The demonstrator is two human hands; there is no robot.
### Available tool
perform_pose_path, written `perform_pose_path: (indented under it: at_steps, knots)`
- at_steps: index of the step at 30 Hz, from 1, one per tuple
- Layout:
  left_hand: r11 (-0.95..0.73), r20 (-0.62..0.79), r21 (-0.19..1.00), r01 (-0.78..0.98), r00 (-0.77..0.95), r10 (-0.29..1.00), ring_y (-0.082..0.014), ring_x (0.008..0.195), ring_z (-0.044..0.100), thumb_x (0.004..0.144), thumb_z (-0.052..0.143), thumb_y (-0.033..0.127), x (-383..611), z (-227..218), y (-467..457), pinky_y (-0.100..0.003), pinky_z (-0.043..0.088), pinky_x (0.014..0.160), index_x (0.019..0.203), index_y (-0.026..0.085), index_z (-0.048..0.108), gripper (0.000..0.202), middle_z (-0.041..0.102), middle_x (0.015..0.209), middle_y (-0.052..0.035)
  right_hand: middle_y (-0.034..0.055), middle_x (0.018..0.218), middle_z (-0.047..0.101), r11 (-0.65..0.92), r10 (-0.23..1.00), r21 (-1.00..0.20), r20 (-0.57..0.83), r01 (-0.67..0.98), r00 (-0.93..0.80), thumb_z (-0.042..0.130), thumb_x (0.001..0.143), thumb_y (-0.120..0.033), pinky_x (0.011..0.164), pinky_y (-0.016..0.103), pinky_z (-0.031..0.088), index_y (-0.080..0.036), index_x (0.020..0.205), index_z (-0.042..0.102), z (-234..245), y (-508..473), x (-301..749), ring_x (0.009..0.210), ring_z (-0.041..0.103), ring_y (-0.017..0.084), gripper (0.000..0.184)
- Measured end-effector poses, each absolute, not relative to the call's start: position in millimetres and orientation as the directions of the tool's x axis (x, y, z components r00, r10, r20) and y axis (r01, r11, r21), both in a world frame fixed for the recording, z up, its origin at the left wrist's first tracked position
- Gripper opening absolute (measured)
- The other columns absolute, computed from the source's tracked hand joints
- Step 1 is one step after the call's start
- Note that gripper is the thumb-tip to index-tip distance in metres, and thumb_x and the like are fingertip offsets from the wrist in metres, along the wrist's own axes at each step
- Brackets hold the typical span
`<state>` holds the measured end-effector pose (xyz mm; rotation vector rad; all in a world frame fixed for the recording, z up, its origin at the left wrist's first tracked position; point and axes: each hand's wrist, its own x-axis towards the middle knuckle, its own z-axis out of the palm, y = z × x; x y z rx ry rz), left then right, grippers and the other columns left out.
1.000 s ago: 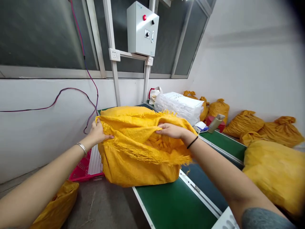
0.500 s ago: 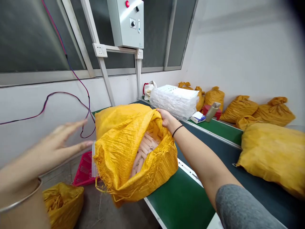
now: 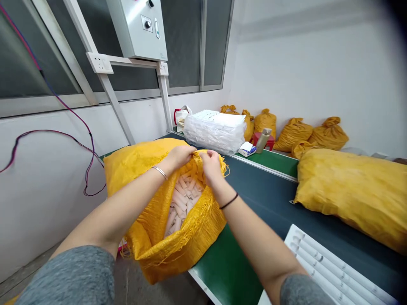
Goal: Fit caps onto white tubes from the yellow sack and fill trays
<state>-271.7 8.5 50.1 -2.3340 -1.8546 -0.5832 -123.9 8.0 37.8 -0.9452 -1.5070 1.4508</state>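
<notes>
A yellow woven sack (image 3: 140,156) lies on its side at the table's edge, its frayed mouth facing me. Inside show several pale pink tube-like pieces (image 3: 182,197). At the top of the mouth my left hand (image 3: 180,156) pinches the rim, fingers closed on the fabric. Close beside it, my right hand (image 3: 211,166) also grips the rim between thumb and fingers. The sack's lower side hangs over the edge of the green work surface (image 3: 232,262).
A dark conveyor belt (image 3: 254,186) runs behind the sack. On it lie another full yellow sack (image 3: 349,186) and a white ridged tray (image 3: 333,267). Farther back are a plastic-wrapped stack (image 3: 214,131), a tissue pack (image 3: 247,149) and a bottle (image 3: 263,140). A control box (image 3: 143,29) hangs at the window.
My left hand has come in from the left, from open in the air to gripping the sack's rim beside my right hand. The view has shifted right.
</notes>
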Motion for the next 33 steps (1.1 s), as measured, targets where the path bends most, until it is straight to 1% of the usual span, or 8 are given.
perform_pose_path:
  at_steps: [3, 6, 12, 15, 18, 21, 25, 33]
  knots:
    - [-0.191, 0.374, 0.228, 0.955, 0.095, 0.922, -0.02, 0.074, 0.06, 0.077, 0.046, 0.02, -274, 62, 16, -0.027, 0.042, 0.068, 0.083, 0.014, 0.068, 0.023, 0.068, 0.078, -0.0076, 0.0212, 0.155, 0.012, 0.34, 0.936, -0.876, 0.279, 0.343, -0.216, 0.065, 0.073, -0.041, 0.115, 0.054, 0.015, -0.006, 0.147, 0.011, 0, -16, -129, 0.144, 0.006, 0.035, 0.098]
    - [-0.123, 0.411, 0.306, 0.944, -0.015, 0.912, -0.0185, 0.073, 0.057, 0.076, 0.043, 0.02, -283, 71, 20, -0.026, 0.04, 0.066, 0.081, 0.013, 0.066, 0.025, 0.068, 0.079, -0.0051, 0.0257, 0.154, 0.008, 0.37, 0.929, -0.716, 0.276, 0.593, -0.246, 0.059, 0.079, -0.035, 0.114, 0.058, 0.01, -0.002, 0.148, 0.006, -39, -19, -123, 0.143, 0.004, 0.039, 0.093]
    - [-0.008, 0.49, 0.423, 0.906, -0.221, 0.844, -0.0187, 0.072, 0.055, 0.071, 0.045, 0.018, -305, 98, 26, -0.028, 0.039, 0.066, 0.077, 0.013, 0.064, 0.02, 0.064, 0.073, -0.0022, 0.0239, 0.121, 0.058, 0.367, 0.9, -0.74, 0.128, 0.564, -0.417, 0.048, 0.083, -0.013, 0.102, 0.049, 0.036, -0.009, 0.122, 0.053, -67, -11, -79, 0.122, 0.05, 0.036, 0.039]
    - [-0.003, 0.538, 0.444, 0.896, -0.264, 0.801, -0.0199, 0.075, 0.056, 0.072, 0.048, 0.018, -304, 119, 44, -0.03, 0.038, 0.069, 0.073, 0.015, 0.061, 0.013, 0.062, 0.072, -0.0026, 0.018, 0.092, 0.068, 0.374, 0.856, -0.788, 0.09, 0.489, -0.508, 0.055, 0.083, -0.019, 0.091, 0.049, 0.044, -0.01, 0.088, 0.064, -40, -3, -61, 0.098, 0.063, 0.034, 0.014]
    - [-0.013, 0.604, 0.562, 0.827, -0.399, 0.69, -0.0161, 0.082, 0.055, 0.079, 0.05, 0.021, -301, 141, 67, -0.028, 0.038, 0.072, 0.072, 0.015, 0.056, 0.012, 0.062, 0.075, -0.0015, 0.009, 0.089, 0.071, 0.387, 0.789, -0.857, 0.116, 0.341, -0.604, 0.056, 0.084, -0.03, 0.082, 0.04, 0.051, -0.014, 0.088, 0.065, 3, 17, -51, 0.087, 0.066, 0.025, 0.018]
    - [-0.062, 0.601, 0.716, 0.695, -0.569, 0.56, -0.0094, 0.086, 0.052, 0.089, 0.046, 0.025, -303, 156, 84, -0.025, 0.036, 0.073, 0.082, 0.012, 0.055, 0.017, 0.062, 0.081, 0.001, 0.0033, 0.086, 0.072, 0.251, 0.772, -0.966, 0.242, -0.068, -0.588, 0.06, 0.081, -0.04, 0.072, 0.033, 0.055, -0.017, 0.097, 0.063, 43, 39, -48, 0.075, 0.067, 0.019, 0.027]
    - [-0.135, 0.631, 0.713, 0.688, -0.544, 0.553, -0.0114, 0.086, 0.056, 0.089, 0.044, 0.021, -312, 158, 88, -0.027, 0.039, 0.075, 0.091, 0.01, 0.057, 0.017, 0.061, 0.083, 0.0001, 0.0001, 0.086, 0.072, 0.076, 0.866, -0.802, 0.347, -0.592, -0.359, 0.076, 0.066, -0.031, 0.079, 0.031, 0.055, -0.019, 0.092, 0.064, 59, 58, -47, 0.076, 0.067, 0.017, 0.031]
    - [0.083, 0.487, 0.622, 0.779, -0.468, 0.738, -0.0238, 0.102, 0.059, 0.088, 0.047, 0.024, -332, 71, 67, -0.034, 0.043, 0.087, 0.094, 0.019, 0.064, 0.019, 0.067, 0.099, -0.005, 0.0058, 0.093, 0.07, -0.233, 0.895, -0.874, -0.021, -0.427, -0.446, 0.04, 0.084, -0.059, 0.084, 0.038, 0.055, -0.023, 0.096, 0.059, -17, 66, -84, 0.096, 0.066, 0.021, 0.043]
